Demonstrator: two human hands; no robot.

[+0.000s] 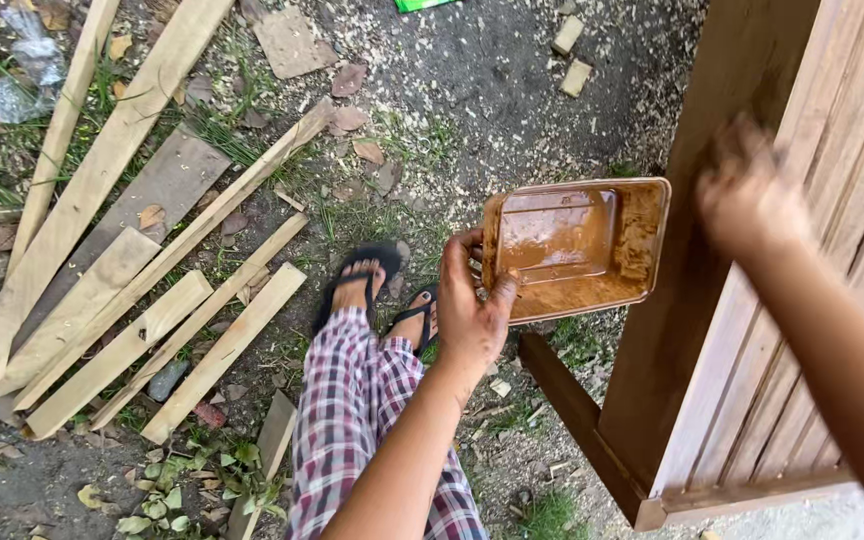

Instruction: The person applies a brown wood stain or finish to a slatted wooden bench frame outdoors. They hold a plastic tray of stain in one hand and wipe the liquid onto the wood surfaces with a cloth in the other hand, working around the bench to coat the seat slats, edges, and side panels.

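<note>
Left hand (470, 312) grips the plastic tray (577, 245) of brown paste by its edge, mostly scraped down with a smear left, right hand (747, 190) blurred against the wooden panel (832, 300), grip unclear, panel looks partly coated, loose planks (132, 300) litter ground nearby.

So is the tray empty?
No, the tray in the left hand has brown paste smeared inside it.
</note>
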